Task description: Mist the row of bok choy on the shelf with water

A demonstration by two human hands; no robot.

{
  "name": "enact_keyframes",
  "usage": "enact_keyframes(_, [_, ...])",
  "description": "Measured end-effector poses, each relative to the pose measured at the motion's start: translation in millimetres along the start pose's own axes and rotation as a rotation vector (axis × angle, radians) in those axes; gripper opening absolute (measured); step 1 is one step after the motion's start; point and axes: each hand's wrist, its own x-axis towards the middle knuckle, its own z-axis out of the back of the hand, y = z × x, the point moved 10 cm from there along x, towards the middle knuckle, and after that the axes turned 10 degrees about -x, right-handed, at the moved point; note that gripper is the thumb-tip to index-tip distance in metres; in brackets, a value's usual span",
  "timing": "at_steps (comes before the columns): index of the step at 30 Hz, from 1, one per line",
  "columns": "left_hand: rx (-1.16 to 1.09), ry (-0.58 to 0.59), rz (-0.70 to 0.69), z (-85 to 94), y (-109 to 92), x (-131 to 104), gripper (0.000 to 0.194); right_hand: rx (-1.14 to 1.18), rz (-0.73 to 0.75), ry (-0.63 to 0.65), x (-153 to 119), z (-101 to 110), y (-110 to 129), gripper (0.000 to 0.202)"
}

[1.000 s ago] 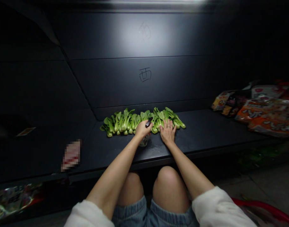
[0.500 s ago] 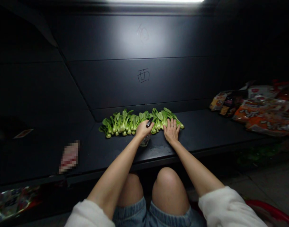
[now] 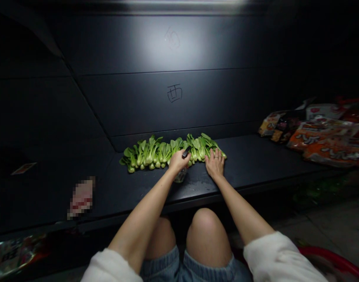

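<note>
A row of green leafy vegetables with pale stems [image 3: 151, 152] lies along the back of the dark shelf [image 3: 240, 164]. My left hand [image 3: 177, 161] is wrapped round a clear bottle [image 3: 180, 176] with a black nozzle [image 3: 186, 152], held just in front of the middle of the row. Most of the bottle's upper part is hidden by the hand. My right hand [image 3: 215, 162], with a ring on one finger, rests with its fingers stretched against the right end of the vegetables.
Orange snack packets [image 3: 320, 137] are piled at the right. At the left lie a blurred-out item [image 3: 82, 197] and a small card [image 3: 23, 169]. A red basin [image 3: 334, 256] stands low at the right, and shiny packets [image 3: 11, 254] show at lower left.
The view has shifted slightly, moving the shelf scene a little to the left. My right hand sits slightly lower against the vegetables. The left hand still holds the bottle.
</note>
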Motion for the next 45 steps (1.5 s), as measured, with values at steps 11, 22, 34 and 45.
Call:
enact_keyframes(11, [-0.016,0.026,0.034,-12.5,1,4,0.026,-0.007,-0.013,0.032,-2,-2,1,0.06])
enact_keyframes(22, [-0.062,0.046,0.034,-23.4,-4,10,0.026,0.017,-0.013,0.054,-3,-1,2,0.059])
enact_keyframes(34, [-0.081,0.042,0.066,-22.5,-1,9,0.024,0.022,0.003,0.03,-2,-2,3,0.06])
enact_keyframes(45, [-0.091,0.036,0.092,-23.0,4,10,0.025,0.016,0.012,0.024,-2,-2,4,0.06])
